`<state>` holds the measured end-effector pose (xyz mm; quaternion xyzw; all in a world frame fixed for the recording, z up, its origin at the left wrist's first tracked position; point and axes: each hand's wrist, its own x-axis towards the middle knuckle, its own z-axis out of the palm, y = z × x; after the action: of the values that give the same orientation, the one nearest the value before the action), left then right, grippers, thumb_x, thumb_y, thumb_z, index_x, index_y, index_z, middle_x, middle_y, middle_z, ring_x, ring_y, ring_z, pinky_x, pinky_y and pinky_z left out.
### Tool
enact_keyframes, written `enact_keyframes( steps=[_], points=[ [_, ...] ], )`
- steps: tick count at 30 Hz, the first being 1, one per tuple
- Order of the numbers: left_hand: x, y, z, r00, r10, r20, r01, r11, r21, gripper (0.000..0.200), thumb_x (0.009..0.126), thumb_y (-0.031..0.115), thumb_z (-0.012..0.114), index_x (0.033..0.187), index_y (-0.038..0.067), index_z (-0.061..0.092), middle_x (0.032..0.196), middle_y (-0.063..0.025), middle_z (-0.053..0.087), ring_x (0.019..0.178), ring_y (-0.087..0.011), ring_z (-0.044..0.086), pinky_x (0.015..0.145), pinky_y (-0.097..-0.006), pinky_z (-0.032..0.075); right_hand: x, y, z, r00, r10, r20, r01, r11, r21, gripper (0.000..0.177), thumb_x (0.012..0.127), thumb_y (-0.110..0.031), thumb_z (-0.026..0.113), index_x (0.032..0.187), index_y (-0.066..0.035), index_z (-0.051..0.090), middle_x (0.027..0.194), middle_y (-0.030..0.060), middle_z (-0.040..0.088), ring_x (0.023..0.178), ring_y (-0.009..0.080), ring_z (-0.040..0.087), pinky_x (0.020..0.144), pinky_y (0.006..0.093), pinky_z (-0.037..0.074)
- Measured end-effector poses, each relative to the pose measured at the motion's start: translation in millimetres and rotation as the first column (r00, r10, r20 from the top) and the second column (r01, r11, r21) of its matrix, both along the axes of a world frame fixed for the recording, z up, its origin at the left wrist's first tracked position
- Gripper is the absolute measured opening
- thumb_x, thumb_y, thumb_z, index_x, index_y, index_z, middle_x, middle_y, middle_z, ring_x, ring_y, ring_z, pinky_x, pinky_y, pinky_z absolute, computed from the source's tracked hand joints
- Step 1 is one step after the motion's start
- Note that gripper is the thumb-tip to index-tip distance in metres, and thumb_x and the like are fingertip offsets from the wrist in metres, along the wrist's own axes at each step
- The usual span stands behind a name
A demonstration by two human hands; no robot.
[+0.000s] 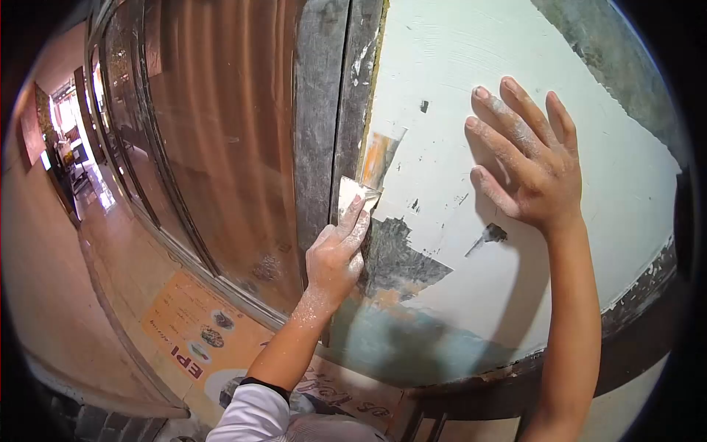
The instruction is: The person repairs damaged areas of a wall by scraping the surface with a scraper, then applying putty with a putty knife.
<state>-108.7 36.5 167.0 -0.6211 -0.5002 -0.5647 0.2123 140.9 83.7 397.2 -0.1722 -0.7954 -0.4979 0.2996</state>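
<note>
Gripping one putty knife [375,166], left hand [335,254]; right hand [534,173] flat on wall [456,66].

A shopfront under repair: a half-plastered wall [471,295] beside a ribbed shutter [221,110] and printed banner [193,333].

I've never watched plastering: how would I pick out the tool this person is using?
Start at the big white plastered wall and follow its left edge, beside the grey wooden frame. There the left hand presses a small putty knife against it. It's the only flat blade, smeared white.
</note>
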Motion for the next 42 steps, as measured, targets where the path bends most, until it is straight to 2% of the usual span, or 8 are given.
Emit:
enact_keyframes(
  steps=[13,15,25,27,29,31,35,42],
  points=[
    [6,6,43,1.0,0.023,-0.007,-0.023,0.997,0.078,0.06,0.072,-0.006,0.063,0.129,0.01,0.073,0.15,-0.0001,0.06,0.071,-0.0242,0.063,0.071,-0.0338,0.057,0,0,0,1.0,0.018,-0.01,-0.018,1.0,-0.004,0.052,0.078,-0.034,0.079,0.129,-0.029,0.069,0.152,-0.0098,0.058,0.148,0.0165,0.044,0.129,0.0481,0.02],
    [7,2,41,1.0,-0.004,0.006,0.004,1.0,-0.012,0.058,0.074,-0.012,0.059,0.129,0.002,0.07,0.15,-0.0136,0.059,0.093,-0.0287,0.073,0.083,-0.0348,0.057,0,0,0,1.0,0.013,-0.013,-0.013,1.0,0.004,0.053,0.078,-0.034,0.079,0.129,-0.03,0.069,0.152,-0.0104,0.058,0.148,0.0159,0.044,0.13,0.0476,0.019],
    [10,8,60,1.0,-0.026,0.006,0.026,1.0,0.004,0.059,0.074,-0.013,0.06,0.13,0.001,0.07,0.15,-0.016,0.058,0.098,-0.0306,0.073,0.085,-0.0351,0.056,2,1,1,1.0,0.003,0.002,-0.003,1.0,0.002,0.05,0.081,-0.035,0.074,0.131,-0.028,0.071,0.15,-0.0049,0.061,0.148,0.0212,0.046,0.128,0.0483,0.021],
    [9,14,68,1.0,-0.01,-0.001,0.01,0.996,0.093,0.06,0.07,-0.005,0.062,0.128,0.008,0.072,0.152,-0.0007,0.058,0.072,-0.0244,0.062,0.073,-0.0337,0.057,2,3,0,1.0,0.016,0.006,-0.016,1.0,0.009,0.051,0.081,-0.035,0.074,0.131,-0.028,0.071,0.15,-0.005,0.061,0.148,0.0213,0.046,0.128,0.0487,0.021],
    [11,9,76,1.0,0.008,-0.021,-0.006,0.996,0.092,0.06,0.07,-0.004,0.063,0.128,0.008,0.072,0.153,-0.0001,0.057,0.072,-0.0245,0.062,0.073,-0.0339,0.057,1,1,-1,1.0,0.017,0.008,-0.017,1.0,-0.008,0.049,0.082,-0.035,0.074,0.13,-0.027,0.071,0.15,-0.0046,0.061,0.148,0.0218,0.046,0.128,0.0484,0.021],
    [12,3,83,1.0,-0.006,-0.022,0.007,0.999,0.032,0.057,0.074,-0.012,0.061,0.128,0.0,0.071,0.15,-0.0155,0.058,0.099,-0.0292,0.074,0.084,-0.0351,0.056,1,0,1,1.0,0.015,0.008,-0.015,1.0,0.003,0.048,0.082,-0.034,0.073,0.13,-0.026,0.072,0.15,-0.0038,0.061,0.148,0.0225,0.047,0.127,0.0482,0.021],
    [10,12,83,0.999,0.008,-0.033,-0.007,0.999,0.036,0.069,0.069,-0.004,0.065,0.136,0.013,0.068,0.158,0.0022,0.052,0.074,-0.0252,0.063,0.075,-0.0346,0.058,1,-1,1,1.0,0.019,0.008,-0.019,1.0,0.004,0.049,0.082,-0.034,0.075,0.129,-0.025,0.072,0.15,-0.0029,0.061,0.148,0.0232,0.046,0.127,0.0483,0.022],
    [7,10,73,1.0,-0.007,-0.012,0.008,0.997,0.072,0.068,0.069,-0.005,0.064,0.136,0.012,0.068,0.156,0.001,0.054,0.075,-0.0251,0.064,0.074,-0.0347,0.058,0,-2,2,1.0,0.008,0.011,-0.008,1.0,-0.004,0.049,0.081,-0.033,0.075,0.13,-0.026,0.072,0.151,-0.0039,0.06,0.148,0.0231,0.046,0.127,0.0477,0.021]
  ],
)
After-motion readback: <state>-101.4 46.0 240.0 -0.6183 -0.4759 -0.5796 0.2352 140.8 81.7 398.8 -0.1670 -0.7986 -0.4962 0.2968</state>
